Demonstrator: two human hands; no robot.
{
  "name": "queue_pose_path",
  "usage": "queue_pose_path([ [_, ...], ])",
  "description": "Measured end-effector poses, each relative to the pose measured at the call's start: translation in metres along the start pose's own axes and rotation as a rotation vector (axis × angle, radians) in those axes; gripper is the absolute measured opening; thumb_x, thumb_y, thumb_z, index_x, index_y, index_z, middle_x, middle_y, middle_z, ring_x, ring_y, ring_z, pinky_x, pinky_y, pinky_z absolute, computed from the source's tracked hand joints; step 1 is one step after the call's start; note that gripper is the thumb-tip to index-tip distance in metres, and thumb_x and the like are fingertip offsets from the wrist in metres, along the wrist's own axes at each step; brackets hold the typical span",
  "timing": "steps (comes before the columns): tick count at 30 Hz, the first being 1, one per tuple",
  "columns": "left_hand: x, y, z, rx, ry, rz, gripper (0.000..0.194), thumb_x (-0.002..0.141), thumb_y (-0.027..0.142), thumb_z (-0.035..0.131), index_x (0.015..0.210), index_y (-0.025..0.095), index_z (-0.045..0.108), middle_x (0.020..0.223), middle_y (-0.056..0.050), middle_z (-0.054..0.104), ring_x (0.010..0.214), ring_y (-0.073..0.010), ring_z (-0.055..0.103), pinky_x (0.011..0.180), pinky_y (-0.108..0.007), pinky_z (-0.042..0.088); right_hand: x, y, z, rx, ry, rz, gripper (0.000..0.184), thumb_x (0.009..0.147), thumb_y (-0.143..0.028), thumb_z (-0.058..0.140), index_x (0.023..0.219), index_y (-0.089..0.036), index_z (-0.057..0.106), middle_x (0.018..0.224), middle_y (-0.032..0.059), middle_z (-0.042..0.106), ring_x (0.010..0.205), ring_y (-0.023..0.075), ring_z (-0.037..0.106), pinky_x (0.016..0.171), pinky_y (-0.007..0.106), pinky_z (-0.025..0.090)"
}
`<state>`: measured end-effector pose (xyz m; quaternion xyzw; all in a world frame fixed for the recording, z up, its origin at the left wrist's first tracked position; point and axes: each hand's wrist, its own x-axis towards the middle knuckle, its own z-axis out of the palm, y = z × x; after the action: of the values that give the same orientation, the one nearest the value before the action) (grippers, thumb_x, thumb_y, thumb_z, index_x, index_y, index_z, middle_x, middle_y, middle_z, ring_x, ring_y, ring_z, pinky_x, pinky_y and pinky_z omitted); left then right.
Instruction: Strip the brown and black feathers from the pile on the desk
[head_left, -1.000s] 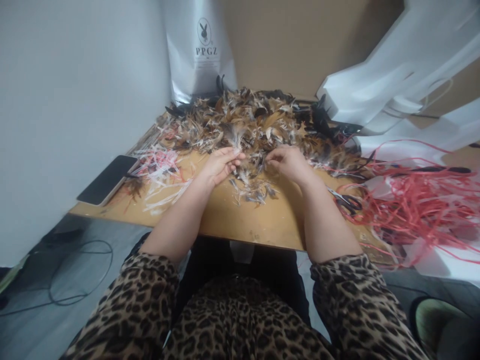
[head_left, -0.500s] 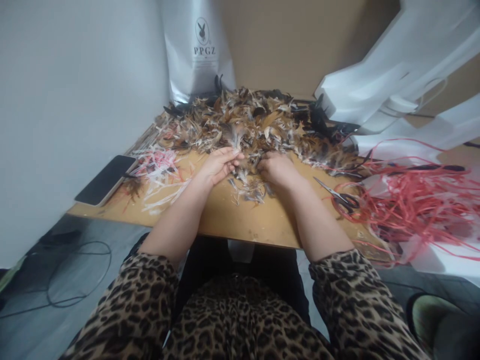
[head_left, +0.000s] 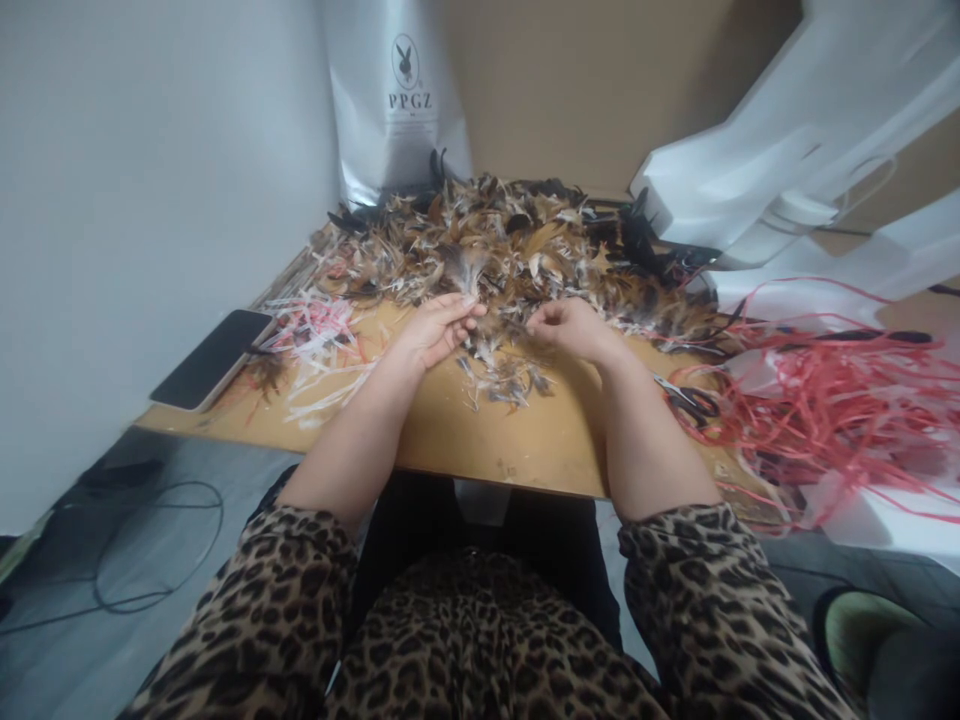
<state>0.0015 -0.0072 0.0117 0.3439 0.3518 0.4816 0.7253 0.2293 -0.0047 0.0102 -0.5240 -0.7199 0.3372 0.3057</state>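
Note:
A big heap of brown, tan and black feathers (head_left: pixel 510 245) covers the far half of a wooden table (head_left: pixel 480 440). My left hand (head_left: pixel 436 327) rests at the heap's near edge, fingers curled and pinched on a small bunch of feathers (head_left: pixel 469 275) that stands up from its fingertips. My right hand (head_left: pixel 574 328) is raised a little beside it, thumb and fingers pinched together on something too small to make out. Loose pale feathers (head_left: pixel 506 380) lie on the wood between and below both hands.
Scissors (head_left: pixel 686 398) lie right of my right forearm, beside a tangle of red string (head_left: pixel 840 400). White and pink strips (head_left: pixel 322 345) and a dark phone (head_left: pixel 214 358) sit at left. A silver bag (head_left: pixel 397 100) and white foam sheets (head_left: pixel 795 150) stand behind.
My right hand dipped down into the loose feathers half a second ago, then lifted and moved slightly right with fingers pinched. My left hand has stayed in place holding its bunch.

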Motion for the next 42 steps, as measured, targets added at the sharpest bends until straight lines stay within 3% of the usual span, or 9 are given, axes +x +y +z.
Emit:
queue_pose_path([
  [6,0.003,-0.007,-0.003,0.002,-0.073,-0.033,0.003,0.078,0.009,0.064,0.08,0.009,0.062,0.075,-0.005,0.071,0.054,-0.005,0.063,0.045,-0.01,0.044,-0.001,-0.016,0.011,0.753,0.119,0.135,0.03,0.052,-0.035,0.081,0.069,-0.016,0.064,0.052,-0.0038,0.056,0.046,0.0068,0.045,0.048,0.021,0.035],
  [11,0.003,-0.011,-0.001,-0.026,-0.106,-0.068,0.003,0.078,0.007,0.064,0.08,0.008,0.062,0.08,-0.008,0.072,0.058,-0.0077,0.066,0.045,-0.011,0.045,-0.002,-0.035,0.036,0.971,0.104,0.158,0.039,0.046,-0.036,0.084,0.07,-0.018,0.059,0.054,-0.0059,0.055,0.056,0.0084,0.053,0.053,0.021,0.039],
  [22,0.006,-0.015,0.002,-0.035,-0.081,-0.08,0.002,0.078,0.005,0.064,0.079,0.006,0.065,0.072,-0.007,0.07,0.056,-0.0065,0.066,0.047,-0.01,0.046,0.003,-0.039,0.07,0.975,0.258,0.15,0.035,0.051,-0.037,0.081,0.073,-0.019,0.06,0.064,-0.0037,0.063,0.059,0.0082,0.057,0.063,0.023,0.047],
  [29,0.004,-0.014,0.006,-0.038,-0.065,-0.083,0.012,0.082,0.001,0.056,0.075,0.005,0.065,0.064,-0.005,0.067,0.051,-0.0042,0.062,0.048,-0.009,0.045,0.003,-0.042,0.073,1.001,0.297,0.149,0.033,0.05,-0.034,0.081,0.071,-0.018,0.061,0.062,-0.0039,0.062,0.058,0.008,0.056,0.063,0.023,0.048],
  [42,0.004,-0.015,0.007,0.019,-0.054,-0.039,0.004,0.075,0.002,0.065,0.075,0.006,0.064,0.061,-0.003,0.065,0.049,-0.0034,0.058,0.047,-0.01,0.044,-0.001,-0.046,0.066,0.845,0.35,0.138,0.034,0.051,-0.038,0.081,0.068,-0.018,0.059,0.06,-0.0052,0.058,0.055,0.0074,0.052,0.057,0.022,0.043],
])
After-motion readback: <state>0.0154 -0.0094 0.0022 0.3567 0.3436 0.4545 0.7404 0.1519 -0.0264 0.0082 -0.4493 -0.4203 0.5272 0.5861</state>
